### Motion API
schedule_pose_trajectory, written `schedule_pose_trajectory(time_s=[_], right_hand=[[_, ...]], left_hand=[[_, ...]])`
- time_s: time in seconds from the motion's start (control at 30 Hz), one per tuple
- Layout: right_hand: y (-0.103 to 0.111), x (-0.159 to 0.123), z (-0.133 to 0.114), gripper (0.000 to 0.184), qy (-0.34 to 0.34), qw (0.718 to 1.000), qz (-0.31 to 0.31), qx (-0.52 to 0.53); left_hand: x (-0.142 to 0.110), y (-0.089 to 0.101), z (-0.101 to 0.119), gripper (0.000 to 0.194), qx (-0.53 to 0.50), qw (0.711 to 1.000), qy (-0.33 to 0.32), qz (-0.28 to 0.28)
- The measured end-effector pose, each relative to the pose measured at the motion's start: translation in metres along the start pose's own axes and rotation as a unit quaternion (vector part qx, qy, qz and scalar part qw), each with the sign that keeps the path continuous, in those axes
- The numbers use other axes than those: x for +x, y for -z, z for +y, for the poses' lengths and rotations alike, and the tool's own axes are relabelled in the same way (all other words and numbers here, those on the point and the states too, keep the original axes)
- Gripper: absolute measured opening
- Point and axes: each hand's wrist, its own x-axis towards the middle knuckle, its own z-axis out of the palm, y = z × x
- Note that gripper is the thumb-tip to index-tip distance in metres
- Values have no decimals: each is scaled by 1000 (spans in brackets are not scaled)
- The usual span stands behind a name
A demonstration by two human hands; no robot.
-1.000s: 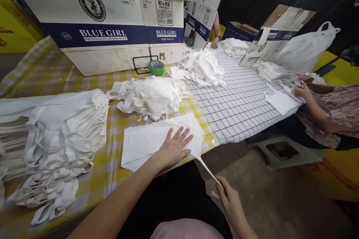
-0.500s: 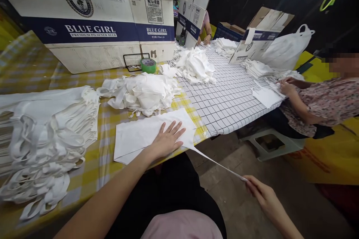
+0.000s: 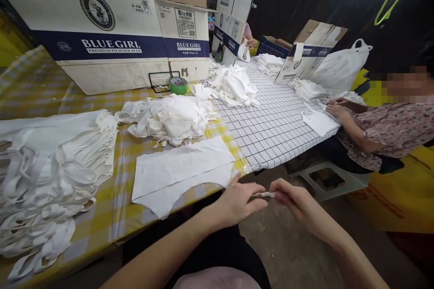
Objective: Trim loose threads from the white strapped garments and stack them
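A folded white garment (image 3: pixel 183 169) with a curved cut edge lies flat at the table's front edge. A thin white strap (image 3: pixel 268 194) runs from my left hand to my right, beyond the table edge. My right hand (image 3: pixel 298 201) is closed, pinching the strap's end with thumb and fingers. Beside it, my left hand (image 3: pixel 237 203) has its thumb and forefinger apart, with the strap between them; its other fingers are partly hidden near the garment's right corner. Behind the garment is a heap of white garments (image 3: pixel 172 117). A stack of white strapped garments (image 3: pixel 68 158) lies left.
A large beer carton (image 3: pixel 118 70) stands behind green tape (image 3: pixel 178 85). Another white heap (image 3: pixel 233 86) lies on the checked tablecloth (image 3: pixel 267 131). At right, a seated co-worker (image 3: pixel 389 122) handles white cloth (image 3: pixel 318 119). Another person's hand (image 3: pixel 251 43) shows at the far end.
My left hand has lifted off the garment and moved right to the strap. My right hand has come in leftward and up, still holding the strap. The garment's curved edge is now uncovered.
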Motion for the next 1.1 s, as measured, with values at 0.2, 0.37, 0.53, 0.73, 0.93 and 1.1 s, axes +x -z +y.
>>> schedule_pose_trajectory(time_s=[0.2, 0.37, 0.53, 0.73, 0.93, 1.1], right_hand=[[-24, 45, 8, 20, 115, 991, 59, -43], [-65, 63, 33, 39, 222, 960, 125, -116], [-92, 75, 40, 24, 272, 939, 173, -116], [-94, 101, 30, 9, 140, 977, 156, 42], [-105, 138, 11, 9, 44, 961, 1, 274], [-110, 154, 8, 5, 29, 962, -32, 268]], left_hand=[[-2, -17, -5, 37, -271, 947, 150, 88], [-10, -17, -15, 36, -374, 899, 189, 129], [-13, -16, -14, 43, -399, 890, 189, 116], [-26, 21, -51, 18, -38, 955, 173, 240], [-30, 53, -104, 16, 289, 937, 123, 153], [-28, 56, -118, 14, 407, 907, 68, 84]])
